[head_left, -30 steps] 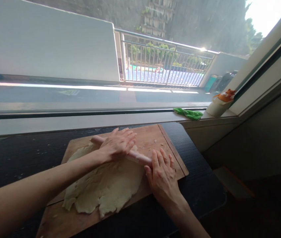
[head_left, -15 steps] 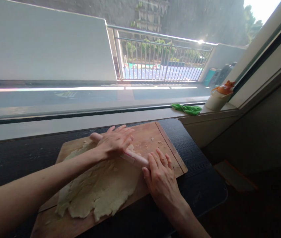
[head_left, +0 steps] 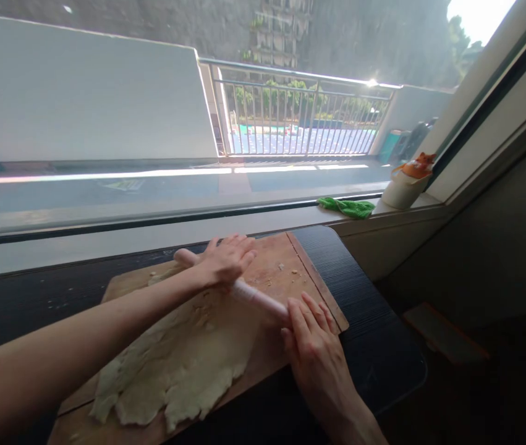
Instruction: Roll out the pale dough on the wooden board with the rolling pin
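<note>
A slim pale pink rolling pin [head_left: 260, 300] lies slantwise over a wide, thin sheet of dough [head_left: 188, 364] with ragged edges. My left hand [head_left: 228, 258] presses its palm on the far part of the pin, fingers stretched out flat past it. My right hand [head_left: 316, 334] curves over the pin's near end, the thumb on the near side; that end is hidden under the fingers. Beneath the dough is a wooden board [head_left: 274, 250] with a dark line near its right edge. Small dough crumbs [head_left: 281, 267] lie on the board's right part.
The board rests on a black table [head_left: 369, 321] with rounded corners, pushed against a window sill. A green cloth [head_left: 348, 208] and a cream container with an orange animal-shaped top [head_left: 406, 182] stand on the sill. Outside the glass runs a metal railing [head_left: 306, 114].
The rolling pin has shifted to the right, away from the dough's left side, with both hands moving along. The camera view has tilted slightly.
</note>
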Demonstrator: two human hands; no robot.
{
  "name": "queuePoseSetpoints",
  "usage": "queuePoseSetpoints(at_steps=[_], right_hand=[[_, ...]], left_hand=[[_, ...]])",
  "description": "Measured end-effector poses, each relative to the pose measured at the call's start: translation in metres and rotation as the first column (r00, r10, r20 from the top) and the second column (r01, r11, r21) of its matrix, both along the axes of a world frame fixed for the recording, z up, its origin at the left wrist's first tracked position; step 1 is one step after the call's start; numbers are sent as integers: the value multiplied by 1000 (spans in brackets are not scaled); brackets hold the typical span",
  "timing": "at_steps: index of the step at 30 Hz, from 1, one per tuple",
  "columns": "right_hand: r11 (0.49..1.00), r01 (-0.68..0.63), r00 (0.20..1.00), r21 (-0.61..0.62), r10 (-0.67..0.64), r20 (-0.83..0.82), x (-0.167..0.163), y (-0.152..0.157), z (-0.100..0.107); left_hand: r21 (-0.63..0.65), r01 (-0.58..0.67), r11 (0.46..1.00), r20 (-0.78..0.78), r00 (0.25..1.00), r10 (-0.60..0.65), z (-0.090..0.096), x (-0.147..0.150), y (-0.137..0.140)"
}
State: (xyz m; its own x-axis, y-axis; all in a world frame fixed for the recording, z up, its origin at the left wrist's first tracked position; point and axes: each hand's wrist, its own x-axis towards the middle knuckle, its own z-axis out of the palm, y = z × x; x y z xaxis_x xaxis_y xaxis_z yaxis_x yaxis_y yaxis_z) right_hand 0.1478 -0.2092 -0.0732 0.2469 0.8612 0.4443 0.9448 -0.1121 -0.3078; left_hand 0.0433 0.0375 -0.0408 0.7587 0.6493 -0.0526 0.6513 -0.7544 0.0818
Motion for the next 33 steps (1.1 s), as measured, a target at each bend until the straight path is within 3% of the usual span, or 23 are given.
queuePoseSetpoints(at_steps=[4, 11, 17, 19, 24, 27, 29, 31, 33], right_hand=[[999, 38, 999, -18, -38, -1, 15, 2, 5], [996, -80, 993, -26, 78, -84, 3, -13, 3], [998, -61, 994, 10, 62, -87, 12, -1, 7], [997, -74, 993, -6, 73, -97, 9, 6, 14], [984, -145, 986, -107, 135, -99, -20, 25, 31], [976, -166, 986, -138, 162, -36, -38, 47, 38], [971, -182, 983, -156, 185, 9, -51, 68, 41], [958, -215, 974, -190, 223, 24, -65, 91, 42], [932, -269, 961, -245, 278, 2, -76, 111, 43]], left_hand=[[-14, -65, 998, 20, 998, 65, 6, 33, 5], [7, 23, 1000, 26, 999, -23, -2, -14, -15], [4, -114, 993, 91, 989, 113, 2, 28, -5], [2, -128, 992, 132, 983, 127, 2, 25, -10], [-124, -122, 985, 317, 935, 156, 8, -35, -28], [-213, -299, 930, 557, 745, 368, 13, -83, -21], [-199, -465, 862, 584, 650, 486, 10, -116, -14], [-139, -538, 831, 469, 704, 534, 4, -146, -13], [-58, -530, 846, 328, 790, 518, 0, -167, -19]])
